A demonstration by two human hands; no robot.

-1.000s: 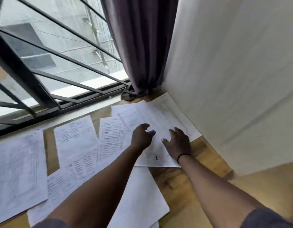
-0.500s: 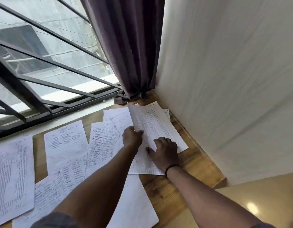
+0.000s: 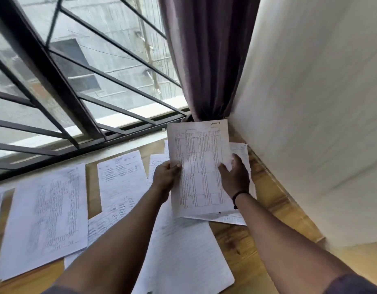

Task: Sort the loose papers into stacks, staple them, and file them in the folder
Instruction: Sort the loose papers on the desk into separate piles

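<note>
A home room: barred window (image 3: 77, 98), curtain (image 3: 208, 60), wooden desk (image 3: 236, 240).

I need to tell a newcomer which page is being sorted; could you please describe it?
Find the purple curtain in the window corner. Just below it, the gridded table sheet is lifted off the wooden desk, pinched by the left hand; the others lie flat.
</note>
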